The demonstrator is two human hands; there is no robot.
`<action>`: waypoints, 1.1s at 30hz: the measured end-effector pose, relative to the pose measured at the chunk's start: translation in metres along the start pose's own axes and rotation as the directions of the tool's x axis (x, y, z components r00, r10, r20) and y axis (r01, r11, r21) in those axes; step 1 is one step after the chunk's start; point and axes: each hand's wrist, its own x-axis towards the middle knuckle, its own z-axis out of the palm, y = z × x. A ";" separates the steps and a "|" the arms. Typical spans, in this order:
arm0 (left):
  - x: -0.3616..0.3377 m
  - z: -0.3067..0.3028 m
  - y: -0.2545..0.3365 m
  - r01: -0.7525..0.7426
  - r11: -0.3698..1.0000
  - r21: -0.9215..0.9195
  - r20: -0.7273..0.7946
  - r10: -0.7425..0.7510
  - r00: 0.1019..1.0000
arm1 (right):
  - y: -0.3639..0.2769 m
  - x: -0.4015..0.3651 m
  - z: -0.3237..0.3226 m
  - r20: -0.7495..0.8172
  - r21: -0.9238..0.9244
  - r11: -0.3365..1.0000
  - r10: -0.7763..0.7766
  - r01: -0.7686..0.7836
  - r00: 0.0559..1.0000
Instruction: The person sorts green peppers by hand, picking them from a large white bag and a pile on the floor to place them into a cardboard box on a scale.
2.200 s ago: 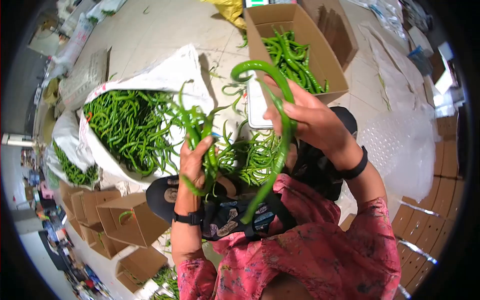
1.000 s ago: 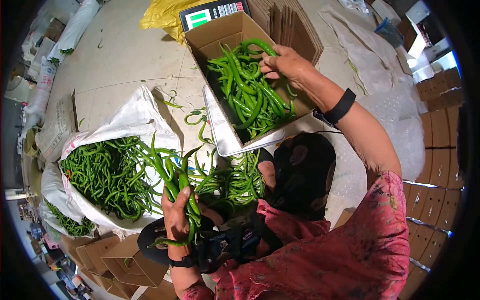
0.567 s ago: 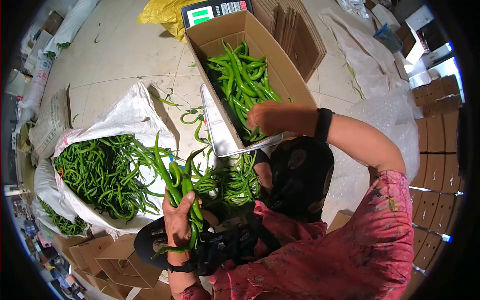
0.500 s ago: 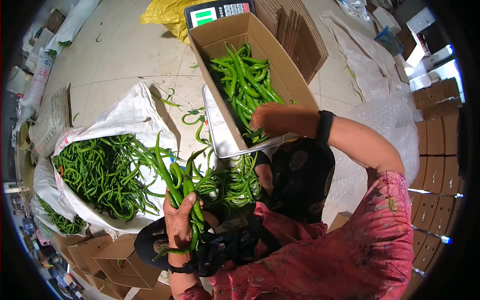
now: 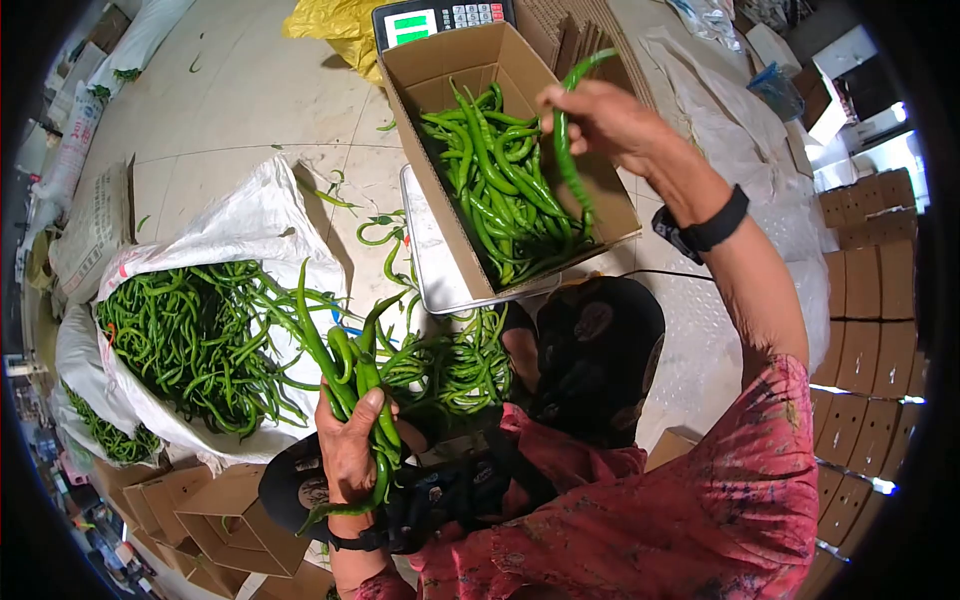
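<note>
My left hand (image 5: pixel 349 445) is closed round several long green peppers (image 5: pixel 345 360), which point up and outward above the lap. My right hand (image 5: pixel 605 125) pinches one long curved pepper (image 5: pixel 566 140) over the right side of an open cardboard box (image 5: pixel 440 70). Inside that box lies a loose pile of green peppers (image 5: pixel 490 180). Beneath it shows the metal tray of a scale (image 5: pixel 425 240). To the left, a white sack (image 5: pixel 250 215) stands open, full of green peppers (image 5: pixel 190 350). More peppers (image 5: pixel 475 370) lie in a heap between the legs.
The scale's display (image 5: pixel 411 27) and keypad are behind the box, beside a yellow bag (image 5: pixel 335 35). Flattened cardboard (image 5: pixel 590 35) leans at the back. Plastic sheeting (image 5: pixel 720 120) and stacked cartons (image 5: pixel 870 290) are on the right. Empty boxes (image 5: pixel 235 525) lie lower left.
My right hand has risen from the peppers in the box, moving up and right, and now holds one pepper. My left hand keeps its bunch, nearly unmoved.
</note>
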 end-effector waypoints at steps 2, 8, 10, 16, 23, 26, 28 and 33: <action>-0.001 0.001 0.000 -0.001 1.000 -0.006 0.011 0.001 1.000 | 0.023 0.010 0.011 -0.029 -0.147 0.973 0.174 -0.176 0.984; -0.003 0.003 0.002 0.025 1.000 -0.012 0.003 -0.025 1.000 | 0.074 0.024 0.014 0.012 -0.768 0.600 0.362 -0.223 0.932; -0.003 0.003 0.003 0.021 1.000 -0.007 -0.003 -0.021 1.000 | 0.072 0.024 0.016 0.020 -0.881 0.468 0.182 -0.069 0.983; -0.008 0.006 0.011 0.074 0.997 -0.005 0.007 -0.073 0.997 | 0.100 0.028 0.040 0.078 -0.964 0.263 0.111 0.046 0.991; -0.009 -0.004 0.008 0.002 1.000 -0.023 0.015 -0.002 1.000 | 0.088 -0.002 0.036 0.240 -0.452 0.790 0.554 -0.413 0.797; -0.009 -0.007 0.007 -0.004 0.999 -0.031 0.004 0.004 1.000 | 0.102 -0.001 0.035 0.374 -0.652 0.753 0.418 -0.086 0.828; -0.010 -0.008 0.007 0.014 0.999 -0.047 -0.014 -0.014 1.000 | 0.084 -0.023 0.053 0.147 -0.985 0.078 -0.105 0.156 0.983; -0.012 -0.004 0.009 0.013 0.999 -0.053 0.004 -0.013 1.000 | 0.053 -0.006 0.064 0.067 -0.979 0.192 0.004 0.065 0.998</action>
